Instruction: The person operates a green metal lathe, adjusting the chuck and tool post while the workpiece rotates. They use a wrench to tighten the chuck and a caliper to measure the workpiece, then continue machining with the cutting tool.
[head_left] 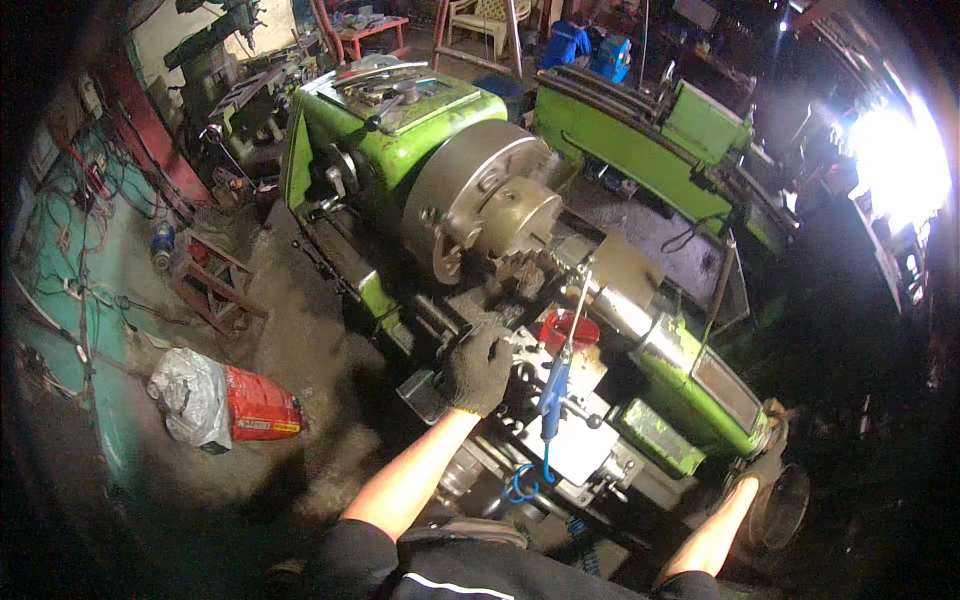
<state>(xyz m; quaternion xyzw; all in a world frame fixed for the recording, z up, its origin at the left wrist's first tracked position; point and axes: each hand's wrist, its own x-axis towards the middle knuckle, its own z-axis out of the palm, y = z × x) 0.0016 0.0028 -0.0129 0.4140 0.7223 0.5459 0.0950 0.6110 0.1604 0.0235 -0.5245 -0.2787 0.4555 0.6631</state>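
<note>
A green lathe stands before me, its large round chuck (450,190) gripping a round metal workpiece (520,218). A drill bit (572,262) in the tailstock (640,322) points at the workpiece. My left hand (478,368), in a dark glove, is closed beside the tool post (530,352); what its fingers hold is hidden. At the tailstock's near end my right hand (764,464), also gloved, grips the rim of a handwheel (782,508). Between the hands, a blue air gun (553,388) with a long nozzle lies across the carriage, next to a red container (570,330).
Small tools lie on the headstock's top (395,95). On the floor at the left are a red and silver sack (225,398) and a rusty metal frame (215,280). Another green machine (620,150) stands behind; a person in blue (566,43) is far back.
</note>
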